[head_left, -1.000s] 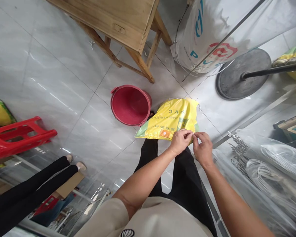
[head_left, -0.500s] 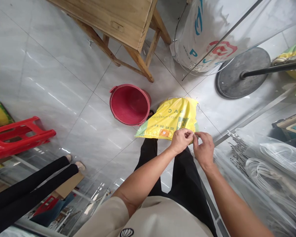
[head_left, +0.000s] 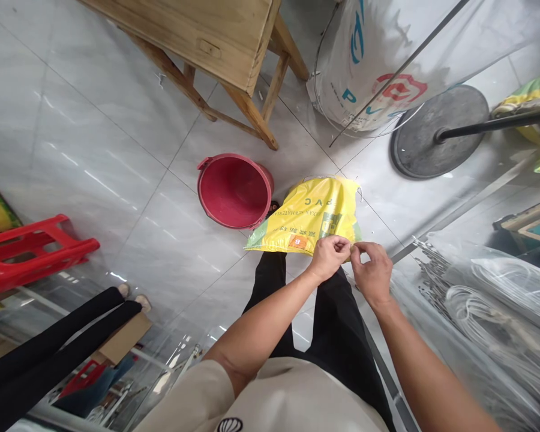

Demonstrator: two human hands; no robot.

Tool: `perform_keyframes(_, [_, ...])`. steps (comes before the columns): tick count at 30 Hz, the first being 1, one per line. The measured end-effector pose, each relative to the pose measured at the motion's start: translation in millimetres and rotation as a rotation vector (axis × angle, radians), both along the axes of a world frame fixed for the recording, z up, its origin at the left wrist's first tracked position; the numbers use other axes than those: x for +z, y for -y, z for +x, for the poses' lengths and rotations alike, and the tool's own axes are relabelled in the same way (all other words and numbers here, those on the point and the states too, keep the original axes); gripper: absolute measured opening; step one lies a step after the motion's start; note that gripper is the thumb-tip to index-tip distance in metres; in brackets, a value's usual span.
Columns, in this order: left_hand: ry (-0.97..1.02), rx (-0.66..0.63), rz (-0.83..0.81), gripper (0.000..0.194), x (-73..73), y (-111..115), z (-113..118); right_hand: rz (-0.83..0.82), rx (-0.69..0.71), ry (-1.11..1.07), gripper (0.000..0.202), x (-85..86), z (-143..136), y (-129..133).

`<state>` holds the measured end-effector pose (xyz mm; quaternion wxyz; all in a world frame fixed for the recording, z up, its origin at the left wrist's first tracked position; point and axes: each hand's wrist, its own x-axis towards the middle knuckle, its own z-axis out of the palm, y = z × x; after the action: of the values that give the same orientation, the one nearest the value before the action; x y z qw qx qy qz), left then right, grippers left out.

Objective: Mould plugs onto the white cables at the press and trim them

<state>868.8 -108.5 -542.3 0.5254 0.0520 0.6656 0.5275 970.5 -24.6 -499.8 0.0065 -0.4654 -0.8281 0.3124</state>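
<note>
A yellow plastic bag (head_left: 321, 207) marked PVC stands in front of my legs, its sewn edge facing me. At the right corner of that edge, my left hand (head_left: 329, 257) is closed in a pinch on the bag. Close beside it my right hand (head_left: 372, 270) pinches the same corner, thumb and forefinger together. The fingertips of both hands nearly touch. Whether a thread lies between them is too small to tell. Left of the bag, a red bucket (head_left: 234, 191) stands on the floor with nothing visible inside.
A wooden stool (head_left: 216, 48) stands beyond the bucket. Farther right are a large white PVC sack (head_left: 364, 90) and a black round base (head_left: 438, 135) with a pole. Bundled white tubing (head_left: 481, 315) lies at right. A red plastic stool (head_left: 36, 252) and another person's legs (head_left: 67, 327) are at left.
The view has shifted slightly, so the surroundings sit a little farther left. Both hands stay pinched at the bag's corner, with only small finger movement.
</note>
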Motion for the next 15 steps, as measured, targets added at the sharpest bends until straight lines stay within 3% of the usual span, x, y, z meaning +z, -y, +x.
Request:
perform_keyframes(8, [0.106, 0.050, 0.032, 0.013, 2.6, -9, 6, -0.138, -0.190, -0.070, 0.029, 0.3, 16, -7])
perform_keyframes(15, [0.161, 0.065, 0.041, 0.018, -3.0, -7, 8, -0.176, -0.111, -0.086, 0.023, 11.9, 10, -14])
